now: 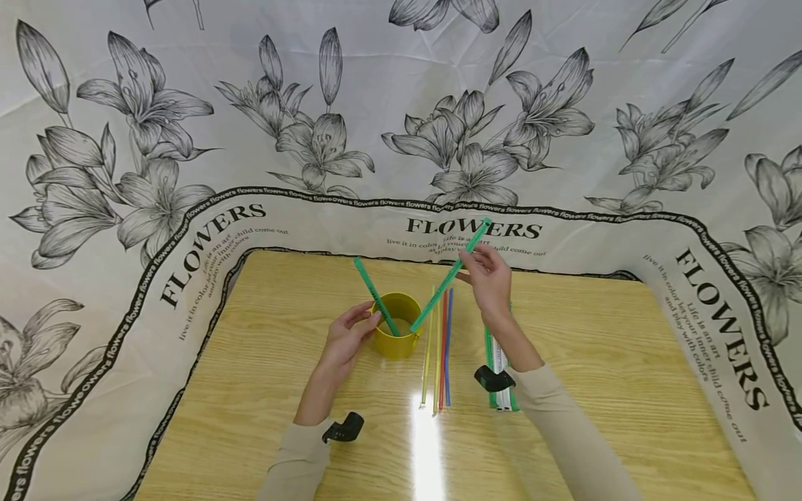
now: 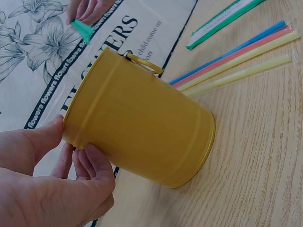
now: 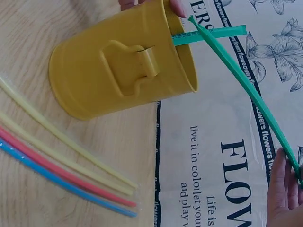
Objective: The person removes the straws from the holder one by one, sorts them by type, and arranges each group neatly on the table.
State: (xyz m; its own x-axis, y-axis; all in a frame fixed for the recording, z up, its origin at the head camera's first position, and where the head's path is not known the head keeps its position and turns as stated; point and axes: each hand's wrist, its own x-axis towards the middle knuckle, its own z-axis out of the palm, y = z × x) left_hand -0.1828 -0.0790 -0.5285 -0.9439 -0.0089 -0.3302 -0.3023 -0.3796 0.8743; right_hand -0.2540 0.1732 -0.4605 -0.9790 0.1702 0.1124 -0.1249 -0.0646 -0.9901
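A yellow metal bucket (image 1: 397, 346) with small side handles stands on the table. My left hand (image 1: 342, 341) holds its left side near the rim, thumb by the edge and fingers curled below, as the left wrist view shows. One green-wrapped straw (image 1: 371, 285) leans inside the bucket, its upper part above the rim. My right hand (image 1: 491, 282), up and to the right, pinches another green-wrapped straw (image 3: 253, 92) near its top end. That straw slants down so that its lower end is at the bucket's right rim; whether it touches is unclear.
Several thin straws lie right of the bucket: yellow (image 1: 427, 355), red (image 1: 443, 348) and blue (image 1: 448, 348). Green and white wrapped sticks (image 1: 503, 398) lie farther right, partly under my right forearm. Flower-printed cloth (image 1: 338, 226) rises behind the wooden table (image 1: 263, 390).
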